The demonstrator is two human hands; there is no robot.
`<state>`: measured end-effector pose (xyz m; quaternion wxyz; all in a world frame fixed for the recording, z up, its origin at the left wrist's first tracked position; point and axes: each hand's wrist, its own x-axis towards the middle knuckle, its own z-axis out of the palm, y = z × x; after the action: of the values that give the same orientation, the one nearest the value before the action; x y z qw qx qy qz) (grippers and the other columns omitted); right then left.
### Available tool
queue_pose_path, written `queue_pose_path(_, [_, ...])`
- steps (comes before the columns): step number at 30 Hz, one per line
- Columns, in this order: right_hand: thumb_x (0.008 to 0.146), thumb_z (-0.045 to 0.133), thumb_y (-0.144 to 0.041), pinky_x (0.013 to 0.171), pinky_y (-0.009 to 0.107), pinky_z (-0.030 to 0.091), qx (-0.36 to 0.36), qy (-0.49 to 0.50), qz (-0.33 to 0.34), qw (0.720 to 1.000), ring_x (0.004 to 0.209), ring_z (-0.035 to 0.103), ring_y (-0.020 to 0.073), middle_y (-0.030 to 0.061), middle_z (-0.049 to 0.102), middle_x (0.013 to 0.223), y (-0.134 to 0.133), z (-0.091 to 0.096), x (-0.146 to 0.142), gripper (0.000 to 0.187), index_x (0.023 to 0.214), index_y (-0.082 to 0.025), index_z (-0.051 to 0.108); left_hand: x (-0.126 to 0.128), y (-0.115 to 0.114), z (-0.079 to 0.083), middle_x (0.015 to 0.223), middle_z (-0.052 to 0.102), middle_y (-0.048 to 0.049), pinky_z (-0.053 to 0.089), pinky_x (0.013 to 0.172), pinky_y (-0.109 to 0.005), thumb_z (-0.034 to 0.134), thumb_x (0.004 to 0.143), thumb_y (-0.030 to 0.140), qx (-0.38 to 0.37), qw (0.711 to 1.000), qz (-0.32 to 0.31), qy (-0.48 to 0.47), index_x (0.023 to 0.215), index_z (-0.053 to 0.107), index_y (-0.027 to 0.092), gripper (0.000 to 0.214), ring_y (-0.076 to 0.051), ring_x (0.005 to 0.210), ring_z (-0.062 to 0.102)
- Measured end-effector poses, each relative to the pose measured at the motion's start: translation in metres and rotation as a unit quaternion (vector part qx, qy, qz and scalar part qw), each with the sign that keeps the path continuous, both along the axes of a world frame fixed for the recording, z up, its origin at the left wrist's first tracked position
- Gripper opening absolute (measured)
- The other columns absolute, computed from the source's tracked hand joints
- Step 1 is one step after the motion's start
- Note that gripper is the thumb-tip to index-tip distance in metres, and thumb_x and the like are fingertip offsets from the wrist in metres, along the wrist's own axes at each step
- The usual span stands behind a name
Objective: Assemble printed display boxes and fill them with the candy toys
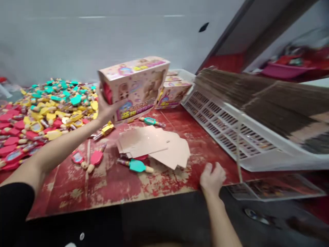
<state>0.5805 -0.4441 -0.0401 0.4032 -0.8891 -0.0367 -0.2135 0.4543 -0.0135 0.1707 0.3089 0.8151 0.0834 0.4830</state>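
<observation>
My left hand (105, 109) reaches forward and grips the left end of a pink toy box (135, 87), which it holds up above the red worn table (108, 185). My right hand (212, 178) rests near the table's front edge with its fingers curled, and I see nothing in it. A small stack of flat pink cardboard sheets (154, 144) lies between the hands. Loose toy pieces lie around the sheets: a teal one (137, 166), a red one (96, 157), a yellow one (106, 129).
A big heap of red, yellow and teal toy pieces (43, 113) covers the table's left. More pink boxes (173, 92) stand behind. A tilted white slatted crate (231, 133) holding brown flattened cardboard (269, 99) fills the right. Printed sheets (272, 188) lie below it.
</observation>
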Motion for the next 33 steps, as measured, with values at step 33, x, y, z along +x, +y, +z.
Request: queue_pose_path(33, [0.079, 0.045, -0.065, 0.109, 0.061, 0.044, -0.104, 0.074, -0.009, 0.992, 0.13, 0.056, 0.0466, 0.0283, 0.062, 0.135, -0.03, -0.033, 0.023, 0.085, 0.135, -0.004, 0.066, -0.006, -0.032, -0.042, 0.148, 0.056, -0.0151, 0.05, 0.114, -0.044, 0.052, 0.097, 0.055, 0.061, 0.98, -0.038, 0.186, 0.162, 0.026, 0.027, 0.075, -0.025, 0.135, 0.057])
